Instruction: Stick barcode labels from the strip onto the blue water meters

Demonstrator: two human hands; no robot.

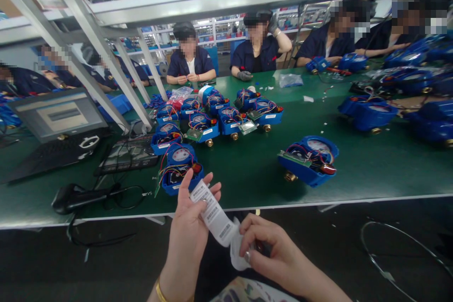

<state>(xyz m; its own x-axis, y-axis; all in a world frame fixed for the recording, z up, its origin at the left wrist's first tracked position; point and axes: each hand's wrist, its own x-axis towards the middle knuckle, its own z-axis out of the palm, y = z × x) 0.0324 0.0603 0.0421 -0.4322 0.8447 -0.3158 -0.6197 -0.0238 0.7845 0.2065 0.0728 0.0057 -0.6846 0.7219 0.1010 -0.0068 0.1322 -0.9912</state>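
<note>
- A long green work table (354, 170) runs left to right across the scene; several people in dark uniforms sit along its far edge.
- An open laptop (58, 120) stands at the near left of the table, with a dark handheld scanner (76, 197) lying in front of it by the near edge.
- A cluster of blue water meters (215, 115) with exposed wiring sits at mid-table; one meter (180, 170) lies just beyond the hands, and another (309, 158) stands apart to the right.
- The left hand (189, 229) is raised with fingers loosely spread, the upper end of the label strip resting against them.
- The right hand (272, 250) is curled, thumb and fingers pinching the strip's lower end.
- The barcode label strip (214, 217) stretches between the two hands just off the table's near edge; its long axis slants from upper left to lower right. The left hand is nearer the closest meter.
</note>
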